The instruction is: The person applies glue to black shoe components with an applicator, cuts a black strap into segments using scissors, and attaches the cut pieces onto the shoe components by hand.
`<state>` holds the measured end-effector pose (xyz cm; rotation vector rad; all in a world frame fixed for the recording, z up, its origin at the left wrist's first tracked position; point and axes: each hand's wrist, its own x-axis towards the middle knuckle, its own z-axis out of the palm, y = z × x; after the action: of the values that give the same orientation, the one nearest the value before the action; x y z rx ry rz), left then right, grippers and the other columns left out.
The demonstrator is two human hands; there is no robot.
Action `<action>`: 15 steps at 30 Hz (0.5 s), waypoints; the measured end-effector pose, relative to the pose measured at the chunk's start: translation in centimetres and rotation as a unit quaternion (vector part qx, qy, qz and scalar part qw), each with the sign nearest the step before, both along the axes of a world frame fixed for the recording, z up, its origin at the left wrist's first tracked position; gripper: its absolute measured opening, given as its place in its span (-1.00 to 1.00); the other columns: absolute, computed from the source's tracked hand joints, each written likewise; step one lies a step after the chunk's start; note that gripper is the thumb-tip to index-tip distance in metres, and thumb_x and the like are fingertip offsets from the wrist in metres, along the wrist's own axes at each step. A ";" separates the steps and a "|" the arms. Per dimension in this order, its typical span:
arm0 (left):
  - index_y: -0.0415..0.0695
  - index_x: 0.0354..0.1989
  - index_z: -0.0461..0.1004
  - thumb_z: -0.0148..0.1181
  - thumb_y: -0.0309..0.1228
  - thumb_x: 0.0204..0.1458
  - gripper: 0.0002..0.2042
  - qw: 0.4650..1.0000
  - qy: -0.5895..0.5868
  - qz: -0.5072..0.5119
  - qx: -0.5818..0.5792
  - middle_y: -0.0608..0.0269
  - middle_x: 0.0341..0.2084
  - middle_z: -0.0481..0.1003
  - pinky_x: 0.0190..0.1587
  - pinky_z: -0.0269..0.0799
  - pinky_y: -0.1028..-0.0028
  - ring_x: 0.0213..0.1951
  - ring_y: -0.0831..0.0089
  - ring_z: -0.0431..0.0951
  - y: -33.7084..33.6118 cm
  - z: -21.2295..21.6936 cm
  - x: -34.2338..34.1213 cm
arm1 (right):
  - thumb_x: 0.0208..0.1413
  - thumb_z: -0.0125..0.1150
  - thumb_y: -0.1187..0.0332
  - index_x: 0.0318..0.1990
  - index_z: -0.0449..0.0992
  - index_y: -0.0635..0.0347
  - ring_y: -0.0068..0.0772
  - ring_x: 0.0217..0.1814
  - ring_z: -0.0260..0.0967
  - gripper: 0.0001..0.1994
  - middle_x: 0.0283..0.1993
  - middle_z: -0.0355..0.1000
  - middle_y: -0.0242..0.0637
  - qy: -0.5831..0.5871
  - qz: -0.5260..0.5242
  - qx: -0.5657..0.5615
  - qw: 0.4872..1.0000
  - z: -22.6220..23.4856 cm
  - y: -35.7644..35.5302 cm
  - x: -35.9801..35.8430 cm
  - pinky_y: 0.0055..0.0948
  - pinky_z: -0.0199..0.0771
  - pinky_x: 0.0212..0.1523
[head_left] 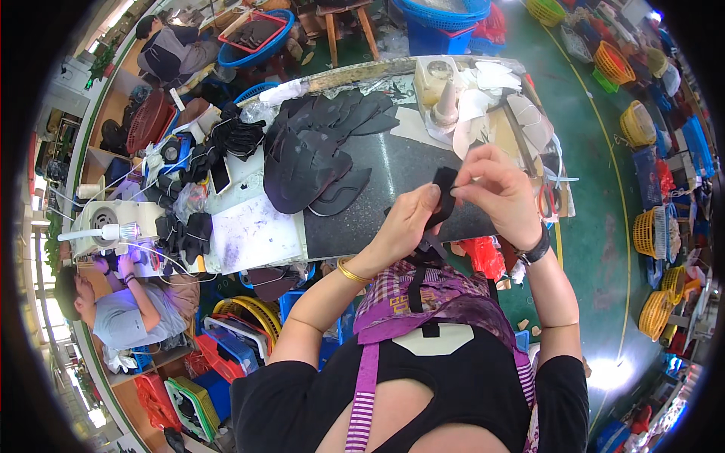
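Both hands are up over the dark counter [393, 189], left hand [404, 226] and right hand [502, 192] each pinching an end of a black strip [444, 195], probably to keep it taut, pile of black cut pieces [317, 151] beside.

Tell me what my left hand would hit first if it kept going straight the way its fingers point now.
Your left hand points up and right, so it would probably meet your right hand first. Both already pinch the same black strip. Depth is hard to judge in this view.

Black strip [444, 198] — purple plaid apron [445, 298] — gold bangle [349, 272].
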<state>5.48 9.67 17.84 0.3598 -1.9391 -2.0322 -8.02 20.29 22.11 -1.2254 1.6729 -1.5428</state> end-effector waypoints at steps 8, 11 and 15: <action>-0.24 -0.36 0.41 -0.44 -0.04 0.23 -0.46 0.997 -0.014 -0.069 0.032 0.35 -0.74 0.23 -0.61 0.10 0.56 -0.70 0.60 0.19 1.0 -0.8 -1.2 | -0.04 0.13 0.62 -0.35 0.43 0.31 -0.64 -0.52 0.37 -0.91 -0.42 0.41 -0.36 -0.113 -0.004 0.048 0.992 -0.7 0.7 -1.1 -0.66 0.35 -0.51; -0.24 -0.35 0.40 -0.37 -0.11 0.24 -0.53 0.994 -0.005 -0.095 0.055 0.35 -0.73 0.24 -0.60 0.14 0.56 -0.70 0.60 0.23 1.2 -0.9 -2.1 | -0.04 0.13 0.62 -0.26 0.41 0.30 -0.62 -0.54 0.37 -0.84 -0.43 0.42 -0.35 -0.112 -0.032 0.040 0.992 -1.5 1.1 -1.7 -0.66 0.35 -0.51; -0.25 -0.31 0.38 -0.22 -0.33 0.20 -0.73 0.997 -0.056 -0.026 0.048 0.31 -0.68 0.33 -0.42 0.37 0.53 -0.54 0.52 0.44 2.2 -1.3 -3.0 | 0.01 0.09 0.58 -0.11 0.41 0.31 -0.60 -0.50 0.41 -0.75 -0.40 0.45 -0.25 -0.102 -0.026 0.036 0.994 -2.5 1.4 -2.4 -0.60 0.39 -0.45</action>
<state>2.47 11.87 16.52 0.4597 -1.9385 -2.1887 -10.44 21.69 19.61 -0.9609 1.6228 -1.5669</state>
